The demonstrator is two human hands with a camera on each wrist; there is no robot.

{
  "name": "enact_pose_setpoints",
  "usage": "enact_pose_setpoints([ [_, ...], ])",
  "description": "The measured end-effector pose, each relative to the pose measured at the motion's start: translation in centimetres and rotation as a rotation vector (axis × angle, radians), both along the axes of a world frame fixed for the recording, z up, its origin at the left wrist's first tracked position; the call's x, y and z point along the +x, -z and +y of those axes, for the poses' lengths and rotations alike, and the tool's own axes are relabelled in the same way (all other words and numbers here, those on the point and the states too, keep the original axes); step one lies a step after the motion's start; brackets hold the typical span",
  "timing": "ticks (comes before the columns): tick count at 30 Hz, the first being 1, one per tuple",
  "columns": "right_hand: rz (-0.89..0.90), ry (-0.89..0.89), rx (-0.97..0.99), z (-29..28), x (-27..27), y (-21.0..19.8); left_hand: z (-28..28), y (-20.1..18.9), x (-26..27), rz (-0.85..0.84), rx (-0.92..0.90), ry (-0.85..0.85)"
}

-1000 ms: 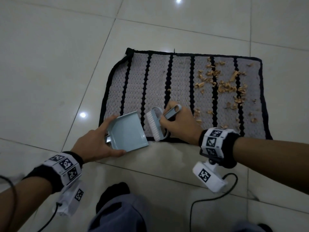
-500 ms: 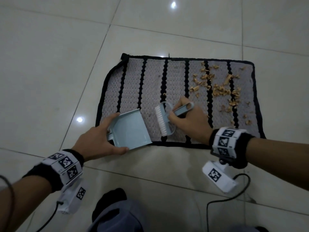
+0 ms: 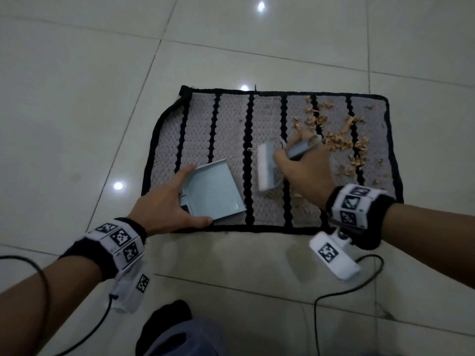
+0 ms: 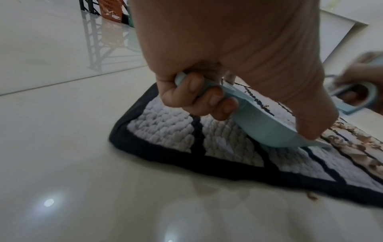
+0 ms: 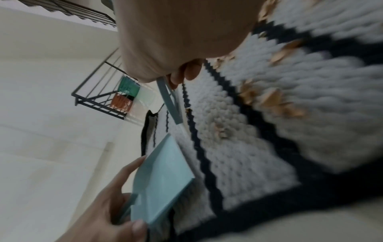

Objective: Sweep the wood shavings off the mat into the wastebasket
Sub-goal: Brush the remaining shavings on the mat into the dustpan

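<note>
A grey mat with black stripes and a black border lies on the tiled floor. Wood shavings are scattered over its right part. My left hand grips the handle of a pale blue dustpan, which sits tilted on the mat's near left part. My right hand holds a pale blue hand brush by its handle, bristles down on the mat between the dustpan and the shavings. A few shavings lie just beside the brush head. No wastebasket is in view.
Glossy tiled floor surrounds the mat. A black metal rack holding orange and green baskets stands far off past the mat's left end. Cables trail from both wrist cameras near my knees.
Both hands have moved farther onto the mat. The brush has gone up and right toward the shavings, and the dustpan has slid from the mat's near edge onto its surface.
</note>
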State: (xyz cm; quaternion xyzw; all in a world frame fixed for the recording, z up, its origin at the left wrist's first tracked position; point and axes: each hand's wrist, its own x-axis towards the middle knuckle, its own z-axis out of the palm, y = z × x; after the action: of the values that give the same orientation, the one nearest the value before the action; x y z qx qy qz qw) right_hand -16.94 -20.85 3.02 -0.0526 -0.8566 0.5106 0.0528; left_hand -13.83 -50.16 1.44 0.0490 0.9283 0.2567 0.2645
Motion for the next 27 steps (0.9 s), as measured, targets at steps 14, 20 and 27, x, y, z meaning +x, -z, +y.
enact_pose_setpoints([
  [14,0.036,0.105,0.148,3.3,-2.5,1.4,1.6,0.2,-0.4,0.047,-0.09,0.067],
  [20,0.052,-0.07,0.038,0.5,-2.0,0.9,3.0,-0.1,-1.5,0.049,-0.067,0.06],
  [27,-0.058,-0.05,0.088,2.5,-1.9,2.2,3.1,0.3,-2.2,0.005,-0.081,0.057],
])
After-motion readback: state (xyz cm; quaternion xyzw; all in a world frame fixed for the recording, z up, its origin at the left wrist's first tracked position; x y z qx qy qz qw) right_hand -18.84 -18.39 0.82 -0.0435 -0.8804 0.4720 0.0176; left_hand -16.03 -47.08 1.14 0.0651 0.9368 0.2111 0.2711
